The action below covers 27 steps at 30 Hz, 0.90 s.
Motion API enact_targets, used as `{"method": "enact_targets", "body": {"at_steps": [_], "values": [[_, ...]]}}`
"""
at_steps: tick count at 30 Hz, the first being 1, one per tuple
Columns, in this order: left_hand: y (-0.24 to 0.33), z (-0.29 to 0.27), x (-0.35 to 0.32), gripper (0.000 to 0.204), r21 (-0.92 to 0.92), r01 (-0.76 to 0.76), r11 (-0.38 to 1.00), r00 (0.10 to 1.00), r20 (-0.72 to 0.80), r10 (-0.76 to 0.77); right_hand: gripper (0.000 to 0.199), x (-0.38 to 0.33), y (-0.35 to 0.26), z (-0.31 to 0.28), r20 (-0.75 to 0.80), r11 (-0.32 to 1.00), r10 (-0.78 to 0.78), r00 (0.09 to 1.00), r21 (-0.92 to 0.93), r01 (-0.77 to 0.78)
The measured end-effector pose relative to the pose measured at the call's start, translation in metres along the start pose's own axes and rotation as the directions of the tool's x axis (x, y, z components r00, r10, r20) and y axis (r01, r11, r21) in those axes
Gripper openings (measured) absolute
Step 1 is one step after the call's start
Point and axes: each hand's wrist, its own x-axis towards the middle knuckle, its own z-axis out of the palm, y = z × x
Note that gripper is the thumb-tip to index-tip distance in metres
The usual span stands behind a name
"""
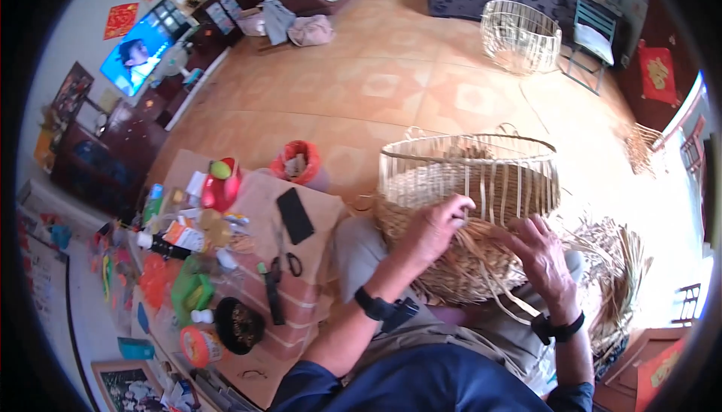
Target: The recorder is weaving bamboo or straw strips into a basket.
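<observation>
A half-woven straw basket [421, 179] rests upright on my lap, with bare pale uprights between its woven lower wall and its rim. At the basket's near side, my left hand [440, 228] has its fingers bent in a pinch on straw strands beside the uprights. My right hand [543, 258] is a little to the right, thumb and fingers closed on the same loose straw strands [481, 250]. Some strand ends hang down toward my lap between the hands. My fingers partly hide the strands at the grip.
To my left, a cloth-covered table [293, 299] holds scissors [292, 264], a black phone [295, 215], a dark bowl [239, 325] and bags. A red-lined bin [297, 162] stands beyond it. Loose straw [613, 254] lies at my right. An unwoven basket frame [520, 36] and folding chair [594, 36] stand farther off.
</observation>
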Motion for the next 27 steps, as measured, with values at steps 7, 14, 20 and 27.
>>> {"method": "enact_targets", "body": {"at_steps": [7, 14, 20, 27], "values": [[0.004, -0.015, 0.012, 0.028, -0.120, 0.049, 0.992, 0.985, 0.169, -0.028, 0.032, -0.012, -0.048, 0.007, -0.192, 0.985, 0.161, 0.968, -0.024, -0.169], [-0.003, -0.016, 0.011, 0.023, -0.090, -0.063, 0.994, 0.981, 0.180, 0.079, 0.023, -0.021, -0.071, 0.061, 0.044, 0.911, 0.409, 0.912, 0.047, -0.411], [-0.002, -0.021, 0.010, 0.021, -0.046, -0.091, 0.995, 0.967, 0.235, 0.099, 0.032, -0.026, -0.074, 0.026, 0.223, 0.666, 0.509, 0.831, 0.510, -0.544], [-0.006, -0.022, 0.013, 0.032, -0.021, -0.076, 0.997, 0.949, 0.305, 0.079, 0.033, -0.016, -0.049, 0.049, -0.093, 0.902, 0.431, 0.898, 0.073, -0.425]]}}
